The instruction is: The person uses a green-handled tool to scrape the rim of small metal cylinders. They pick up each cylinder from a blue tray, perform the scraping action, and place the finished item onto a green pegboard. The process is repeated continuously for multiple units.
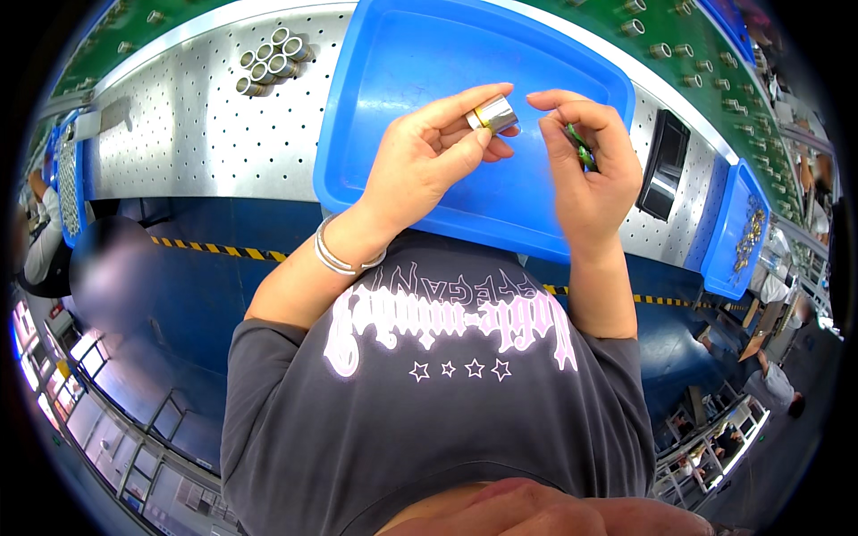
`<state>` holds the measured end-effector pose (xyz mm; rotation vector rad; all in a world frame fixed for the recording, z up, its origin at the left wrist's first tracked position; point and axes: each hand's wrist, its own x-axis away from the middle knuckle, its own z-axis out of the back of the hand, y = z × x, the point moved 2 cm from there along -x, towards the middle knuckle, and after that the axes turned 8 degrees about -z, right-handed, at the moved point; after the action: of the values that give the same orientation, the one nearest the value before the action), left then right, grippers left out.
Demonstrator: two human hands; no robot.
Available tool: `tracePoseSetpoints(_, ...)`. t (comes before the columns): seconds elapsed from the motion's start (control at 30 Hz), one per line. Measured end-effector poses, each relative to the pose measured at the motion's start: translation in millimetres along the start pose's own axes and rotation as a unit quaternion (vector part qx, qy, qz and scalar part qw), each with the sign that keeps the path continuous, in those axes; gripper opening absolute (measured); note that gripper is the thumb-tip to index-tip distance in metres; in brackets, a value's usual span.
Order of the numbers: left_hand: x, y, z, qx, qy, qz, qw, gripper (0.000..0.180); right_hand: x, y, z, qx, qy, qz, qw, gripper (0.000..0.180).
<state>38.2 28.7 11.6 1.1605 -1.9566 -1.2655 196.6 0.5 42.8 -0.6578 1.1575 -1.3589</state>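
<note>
Between the thumb and fingers of my left hand (420, 156) is a short, shiny metal cylinder (497, 114) with a yellow band near one end. My right hand (594, 174) is a little to the right of it, its thumb and index finger bent, not touching the cylinder. A small green and dark thing (583, 154) is tucked in the curled fingers of that hand; most of it is hidden, so its kind cannot be made out. Both hands are above a large blue plastic tray (357, 80).
Several metal cylinders (268, 62) stand grouped on the perforated metal table (206, 134) at the left. A black case (663, 165) lies right of the tray. Farther right is a blue bin (735, 234) with small brass-coloured parts. More cylinders stand on a green belt (657, 27) at the back.
</note>
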Motion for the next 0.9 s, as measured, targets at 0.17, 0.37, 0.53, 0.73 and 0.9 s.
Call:
tracePoseSetpoints(0.17,-3,1,2,0.022,0.023,0.005,0.999,0.041,-2,-2,3,0.005,0.016,-0.032,0.999,0.022)
tracePoseSetpoints(0.37,-5,0,5,0.065,0.071,-0.011,0.995,0.044,-1,-7,-2,0.091,-0.046,0.022,0.995,0.019)
tracePoseSetpoints(0.53,-4,2,3,0.052,0.053,-0.028,0.997,0.047,-2,-4,-6,0.102,-0.042,-0.029,0.994,0.012)
tracePoseSetpoints(0.73,-4,0,1,0.073,0.056,-0.026,0.995,0.045,-1,-2,-6,0.078,-0.040,-0.023,0.996,0.010)
tracePoseSetpoints(0.9,-4,-1,0,0.066,0.055,-0.024,0.996,0.045,0,1,-5,0.065,-0.036,-0.016,0.997,0.010)
